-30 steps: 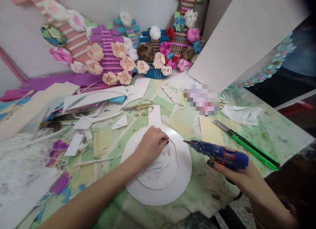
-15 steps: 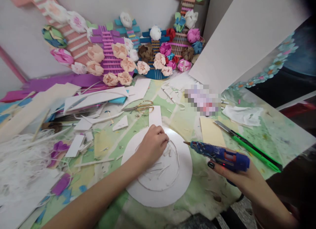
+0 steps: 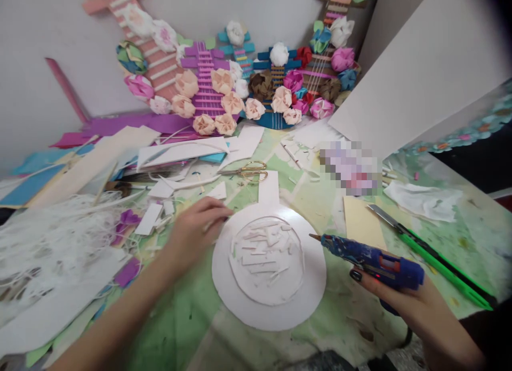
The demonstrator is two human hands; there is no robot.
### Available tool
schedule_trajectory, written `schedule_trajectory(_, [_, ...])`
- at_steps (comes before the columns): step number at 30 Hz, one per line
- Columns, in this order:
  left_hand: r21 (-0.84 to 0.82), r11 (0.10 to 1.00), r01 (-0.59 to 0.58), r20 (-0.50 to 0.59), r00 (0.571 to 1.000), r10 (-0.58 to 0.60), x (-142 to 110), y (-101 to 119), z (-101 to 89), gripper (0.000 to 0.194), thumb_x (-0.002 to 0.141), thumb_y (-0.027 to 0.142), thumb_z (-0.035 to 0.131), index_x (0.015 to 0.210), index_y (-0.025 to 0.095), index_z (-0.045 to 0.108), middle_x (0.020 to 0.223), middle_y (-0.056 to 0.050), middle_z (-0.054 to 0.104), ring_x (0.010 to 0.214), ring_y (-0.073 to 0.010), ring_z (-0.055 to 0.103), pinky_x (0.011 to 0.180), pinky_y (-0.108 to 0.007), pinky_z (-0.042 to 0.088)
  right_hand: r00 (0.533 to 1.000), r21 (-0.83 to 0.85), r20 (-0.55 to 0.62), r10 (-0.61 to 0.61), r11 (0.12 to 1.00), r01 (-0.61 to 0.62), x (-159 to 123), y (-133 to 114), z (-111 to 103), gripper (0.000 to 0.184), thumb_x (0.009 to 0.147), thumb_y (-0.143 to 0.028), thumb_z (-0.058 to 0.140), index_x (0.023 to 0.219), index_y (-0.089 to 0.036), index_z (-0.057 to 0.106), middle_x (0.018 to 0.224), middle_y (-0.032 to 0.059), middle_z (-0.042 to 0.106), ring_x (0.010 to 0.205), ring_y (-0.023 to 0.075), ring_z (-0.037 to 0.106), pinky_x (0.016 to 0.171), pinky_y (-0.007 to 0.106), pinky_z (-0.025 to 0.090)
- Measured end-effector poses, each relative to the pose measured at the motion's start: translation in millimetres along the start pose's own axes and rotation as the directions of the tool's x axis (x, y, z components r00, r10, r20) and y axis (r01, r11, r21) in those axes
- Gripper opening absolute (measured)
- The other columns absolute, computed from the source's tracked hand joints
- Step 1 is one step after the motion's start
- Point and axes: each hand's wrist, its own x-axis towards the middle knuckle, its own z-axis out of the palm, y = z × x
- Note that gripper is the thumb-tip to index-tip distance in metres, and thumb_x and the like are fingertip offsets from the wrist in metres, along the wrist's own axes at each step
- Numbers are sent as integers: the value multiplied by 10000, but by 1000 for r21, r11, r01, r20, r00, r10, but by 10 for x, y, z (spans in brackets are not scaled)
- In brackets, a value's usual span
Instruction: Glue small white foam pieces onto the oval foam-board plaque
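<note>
A round white board [image 3: 270,316] with a narrow tab at its top lies flat before me. On it sits a smaller raised white ring [image 3: 303,277], and inside the ring are several short white strips [image 3: 260,260]. My left hand [image 3: 198,230], slightly blurred, hovers by the board's left edge with fingers stretched out and nothing visible in them. In my right hand [image 3: 404,296] is a blue glue gun [image 3: 372,259], a small red light glowing on its side. Its nozzle points left, over the board's right part. Most of my right fingers are hidden beneath the gun.
Gold-handled scissors [image 3: 254,171] lie behind the board. A green utility knife [image 3: 444,264], blade out, rests at right near a cream card [image 3: 362,222]. White shredded strips [image 3: 60,259] pile up at left. Guitar-shaped crafts with paper flowers [image 3: 206,88] lean against the wall.
My left hand has moved left off the ring, uncovering the strips inside. My right hand still holds the glue gun beside the board. The whole view has shifted somewhat.
</note>
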Motion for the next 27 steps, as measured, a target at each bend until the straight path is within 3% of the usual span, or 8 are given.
schedule_trajectory(3, [212,955,205,-1,978,-210,-291,-404,-306,216,814,239,484,907,233,679,921,-36,654,761,-192,605,655,-308,469,999,18,38,1,1000,-1,32,5,43,210,692,-287,691,899,-252,693,781,13,715,695,210,668,607,270,570])
schedule_trajectory(7, [363,881,303,-76,952,-296,-495,-673,-358,232,817,275,469,886,211,681,933,-71,677,855,-246,608,729,-363,461,997,8,75,9,1000,-9,38,-15,106,226,677,-295,709,898,-254,689,799,12,721,702,203,677,612,248,567])
schedule_trajectory(11, [343,905,251,6,963,-269,-444,-609,-220,238,820,327,493,883,200,684,922,-72,683,841,-238,605,714,-343,456,995,11,101,11,1000,-12,4,-51,136,221,688,-310,705,899,-249,685,782,5,720,714,194,680,635,226,564])
schedule_trajectory(15, [340,920,195,26,976,-217,-404,-529,-163,197,800,261,488,768,210,675,806,-62,682,790,-233,582,700,-341,443,994,9,109,27,1000,-28,-59,-27,120,283,668,-298,719,940,-224,689,828,27,727,776,228,684,690,256,570])
schedule_trajectory(22, [299,918,260,-99,965,-241,-424,-422,-202,119,757,227,485,755,197,600,742,-28,639,689,-175,574,626,-276,431,999,6,38,27,1000,-27,-167,57,112,334,638,-332,741,942,-197,701,846,59,735,762,268,694,663,307,591])
schedule_trajectory(27, [159,960,231,-76,972,-222,-408,-212,-180,111,750,213,521,739,196,630,713,-9,649,633,-145,555,615,-259,426,1000,23,4,-30,999,30,-228,-44,141,289,654,-308,734,925,-210,714,794,50,737,713,253,695,582,269,594])
